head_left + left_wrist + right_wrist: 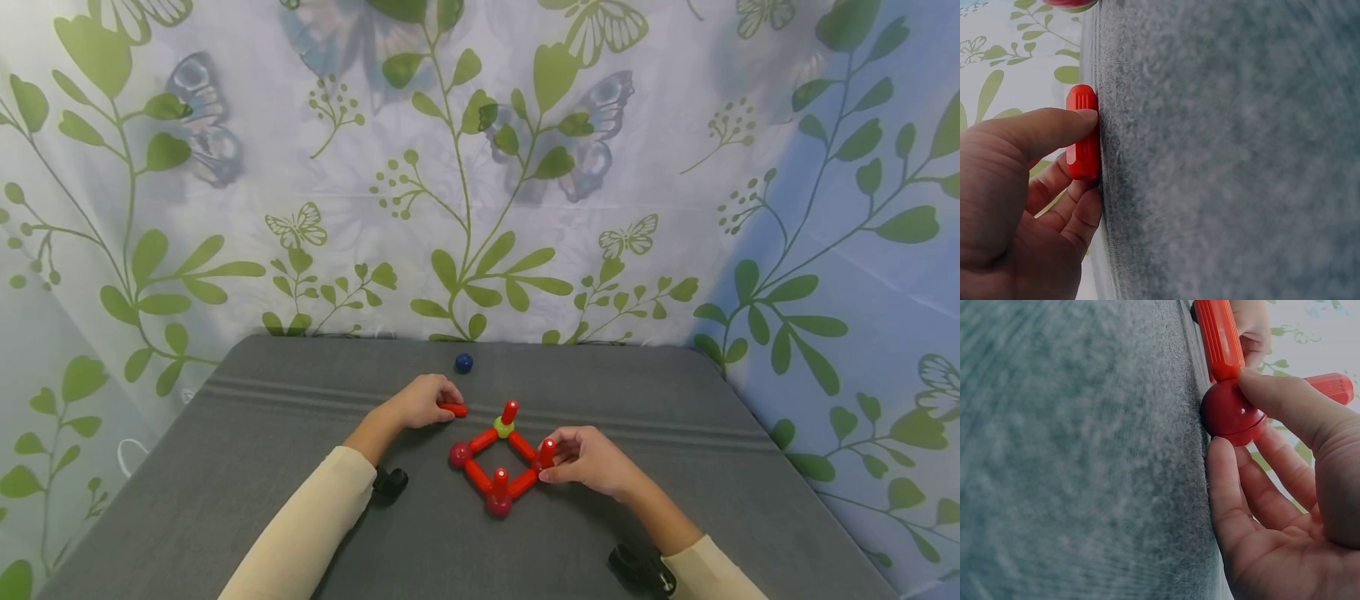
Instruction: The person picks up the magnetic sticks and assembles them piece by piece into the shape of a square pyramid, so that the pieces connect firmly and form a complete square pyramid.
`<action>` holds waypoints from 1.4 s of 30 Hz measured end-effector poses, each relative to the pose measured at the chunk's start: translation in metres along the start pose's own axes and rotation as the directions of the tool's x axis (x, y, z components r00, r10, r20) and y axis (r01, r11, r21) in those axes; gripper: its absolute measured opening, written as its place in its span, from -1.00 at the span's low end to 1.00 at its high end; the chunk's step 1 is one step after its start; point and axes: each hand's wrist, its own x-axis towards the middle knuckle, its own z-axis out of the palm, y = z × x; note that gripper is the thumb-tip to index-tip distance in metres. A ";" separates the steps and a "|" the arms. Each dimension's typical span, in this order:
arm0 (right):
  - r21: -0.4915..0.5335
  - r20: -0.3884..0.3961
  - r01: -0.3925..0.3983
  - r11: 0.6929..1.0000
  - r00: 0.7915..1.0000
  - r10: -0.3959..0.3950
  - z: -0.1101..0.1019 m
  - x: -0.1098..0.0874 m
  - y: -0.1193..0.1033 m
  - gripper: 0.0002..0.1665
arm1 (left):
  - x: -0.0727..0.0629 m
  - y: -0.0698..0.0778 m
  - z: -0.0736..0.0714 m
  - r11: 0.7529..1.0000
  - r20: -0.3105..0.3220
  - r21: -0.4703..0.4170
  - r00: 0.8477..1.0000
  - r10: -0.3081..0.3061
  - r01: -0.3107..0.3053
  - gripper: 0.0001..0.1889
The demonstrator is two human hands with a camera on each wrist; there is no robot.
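A square frame of red rods joined by balls lies on the grey table. Its far corner is a yellow-green ball [504, 427]; dark red balls form the left corner [459, 454] and the near corner [498, 503]. Red rods stand upright on the far, right and near corners, while the left ball carries none. Beyond the frame's left side, my left hand [426, 402] pinches a loose red rod [1084, 132] between thumb and fingers, low at the tabletop. My right hand [588, 461] holds the right corner's dark red ball [1229, 412], thumb at its rod joint and fingertips beneath.
A dark blue ball [464, 362] sits near the table's far edge, behind the frame. Black wrist devices show by the left [390, 484] and right [641, 570] sleeves. A leaf-patterned curtain [480, 167] hangs behind and beside the grey table [247, 467].
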 end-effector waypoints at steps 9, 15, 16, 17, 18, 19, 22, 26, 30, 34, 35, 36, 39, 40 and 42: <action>-0.015 0.001 0.007 1.000 1.000 -0.007 -0.001 0.003 0.007 -0.66 | 0.000 0.000 0.001 0.999 0.003 -0.040 1.000 -0.009 0.009 -0.85; -0.033 -0.001 0.001 0.999 1.000 -0.001 -0.001 0.004 0.010 -0.67 | -0.005 0.001 -0.001 0.997 -0.002 -0.081 1.000 0.017 -0.017 -0.85; -0.035 -0.001 0.002 0.999 1.000 -0.002 -0.001 0.004 0.010 -0.67 | -0.007 0.001 -0.001 0.996 -0.004 -0.086 1.000 0.021 -0.022 -0.84; -0.036 -0.001 0.001 0.999 1.000 -0.001 -0.001 0.004 0.010 -0.67 | -0.007 0.000 -0.002 0.996 -0.006 -0.091 1.000 0.021 -0.022 -0.84; -0.037 -0.002 0.001 0.999 1.000 -0.001 -0.001 0.004 0.010 -0.67 | -0.008 0.000 -0.002 0.995 -0.006 -0.099 1.000 0.022 -0.023 -0.83; -0.039 -0.002 -0.001 0.999 1.000 0.000 -0.001 0.004 0.010 -0.67 | -0.009 0.000 -0.002 0.994 -0.007 -0.106 1.000 0.024 -0.024 -0.82; -0.048 -0.003 -0.004 0.999 1.000 0.004 -0.001 0.003 0.010 -0.67 | -0.011 0.000 -0.003 0.991 -0.008 -0.132 1.000 0.024 -0.024 -0.79; -0.051 -0.003 -0.010 0.999 1.000 0.010 -0.001 0.003 0.010 -0.67 | -0.015 0.001 -0.003 0.983 0.001 -0.182 0.999 0.033 -0.033 -0.76; -0.051 -0.004 -0.016 0.999 1.000 0.016 -0.001 0.003 0.009 -0.67 | -0.017 0.000 -0.003 0.967 -0.002 -0.246 0.998 0.070 -0.068 -0.76; -0.052 -0.005 -0.018 0.999 1.000 0.018 -0.001 0.004 0.009 -0.67 | -0.021 0.000 -0.003 0.949 -0.008 -0.302 0.995 0.097 -0.095 -0.76; -0.050 -0.005 -0.018 0.999 1.000 0.017 -0.001 0.004 0.009 -0.67 | -0.022 0.000 -0.003 0.943 -0.009 -0.318 0.995 0.097 -0.095 -0.76; -0.049 -0.004 -0.017 0.999 1.000 0.017 -0.001 0.004 0.010 -0.67 | -0.024 0.001 -0.003 0.937 -0.011 -0.335 0.995 0.099 -0.097 -0.76; -0.044 -0.003 -0.016 0.999 1.000 0.015 -0.001 0.004 0.010 -0.68 | -0.027 0.004 -0.004 0.918 -0.015 -0.387 0.996 0.092 -0.091 -0.76; -0.042 -0.003 -0.013 0.999 1.000 0.013 -0.001 0.004 0.010 -0.68 | -0.027 0.005 -0.003 0.911 -0.018 -0.402 0.995 0.093 -0.093 -0.76; -0.041 -0.003 -0.009 0.999 1.000 0.009 -0.001 0.004 0.011 -0.67 | -0.029 0.007 -0.003 0.896 -0.024 -0.433 0.995 0.098 -0.099 -0.76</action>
